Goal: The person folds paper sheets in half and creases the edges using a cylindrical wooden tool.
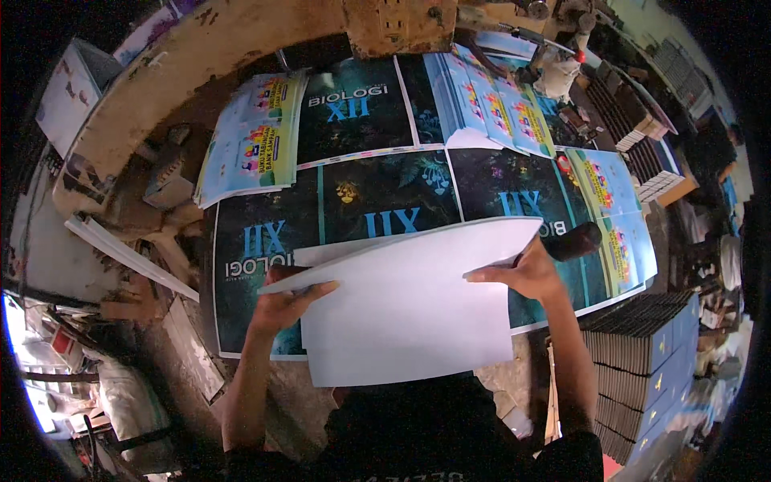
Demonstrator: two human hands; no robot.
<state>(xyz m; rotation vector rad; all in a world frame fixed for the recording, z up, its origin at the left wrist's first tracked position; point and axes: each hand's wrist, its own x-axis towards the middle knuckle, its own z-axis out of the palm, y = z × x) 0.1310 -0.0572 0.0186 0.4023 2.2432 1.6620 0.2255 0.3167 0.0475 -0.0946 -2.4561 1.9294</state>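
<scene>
A stack of large white paper sheets (409, 313) bends upward between my two hands, its far edge raised and its near part hanging toward my body. My left hand (293, 304) is closed on its left side, thumb on top and fingers underneath, mostly hidden. At the right side my right hand (526, 275) grips it the same way, thumb lying on the white face. Beneath the paper lie large dark printed cover sheets (385, 193) with blue lettering. Just beyond my right hand a dark rounded object (580, 239) rests on them; its kind is unclear.
Light-blue printed sheets lie in a left pile (249, 145), a fanned back pile (490, 104) and a right pile (614, 217). A tall stack of blue-covered books (650, 369) stands at the lower right. Wooden machine parts (401, 28) border the back; a white sack (132, 410) sits lower left.
</scene>
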